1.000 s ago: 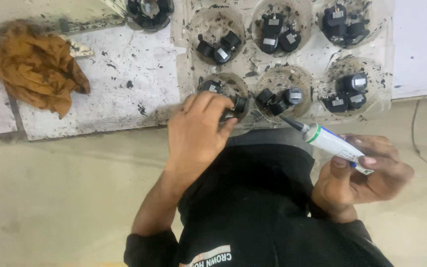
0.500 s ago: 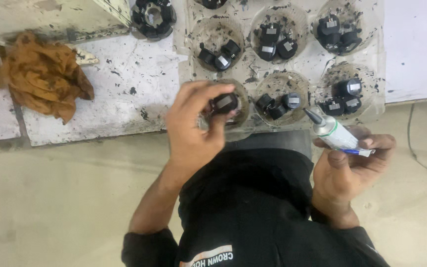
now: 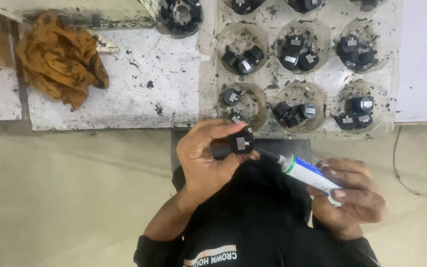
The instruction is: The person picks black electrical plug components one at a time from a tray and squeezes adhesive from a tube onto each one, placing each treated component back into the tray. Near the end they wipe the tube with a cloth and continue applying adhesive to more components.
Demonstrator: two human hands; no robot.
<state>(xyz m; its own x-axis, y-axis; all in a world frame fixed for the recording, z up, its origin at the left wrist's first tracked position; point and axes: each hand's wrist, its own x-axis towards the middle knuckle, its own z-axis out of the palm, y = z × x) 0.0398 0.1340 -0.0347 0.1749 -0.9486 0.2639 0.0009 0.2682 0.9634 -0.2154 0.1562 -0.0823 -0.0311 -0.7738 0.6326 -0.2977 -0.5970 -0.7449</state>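
My left hand grips a small black part with a silver face, held just below the table's front edge. In my right hand is a white tube with a green band and a dark nozzle. The nozzle tip touches the black part's right side. Behind the hands, a dirty white tray with round wells holds several more black parts.
A crumpled orange-brown rag lies on the stained white tabletop at the left. A round black part sits at the top edge. A cable hangs at the right. Beige floor lies below.
My left hand lifted a black part out of the tray's near-left well and drew it toward me. My right hand brought the tube's nozzle up to it.
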